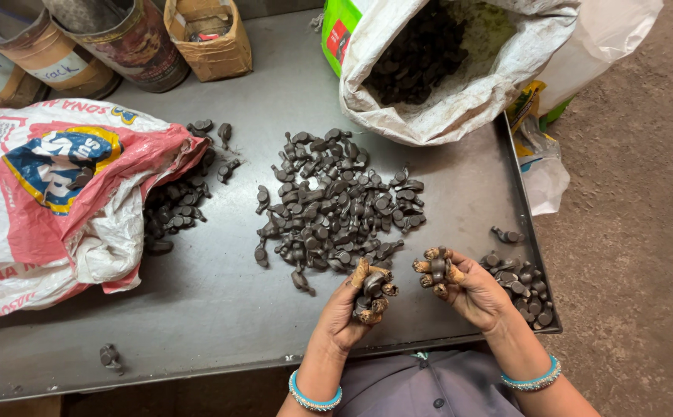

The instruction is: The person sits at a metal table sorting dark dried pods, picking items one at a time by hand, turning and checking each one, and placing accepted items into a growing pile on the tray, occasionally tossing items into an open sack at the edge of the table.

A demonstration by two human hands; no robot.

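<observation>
Dark, dull metal parts lie in a loose central heap [336,202] on the grey steel table [221,301], too many and too tangled to count. Nearer the person than this heap, the left hand [356,305] is clenched around a bunch of the same small parts [373,292], fingers curled upward and tips wrapped in brownish tape; how many it holds is hard to make out. Just right of it, the right hand [460,282] grips one part [437,268] between taped fingertips, palm turned up. Each wrist wears a turquoise bangle, two in all.

Beyond the heap, one white sack [460,93] stands open, its dark contents partly shadowed and its top cut off by the frame. Left of the heap, a red-and-white printed sack [59,201] lies on its side, parts spilling from its mouth; its left end is cut off. Right of the heap, behind the right hand, a smaller pile [523,282] sits at the table's edge. At the far left corner from the heap stand three cans and a cardboard box [209,35], all cropped.
</observation>
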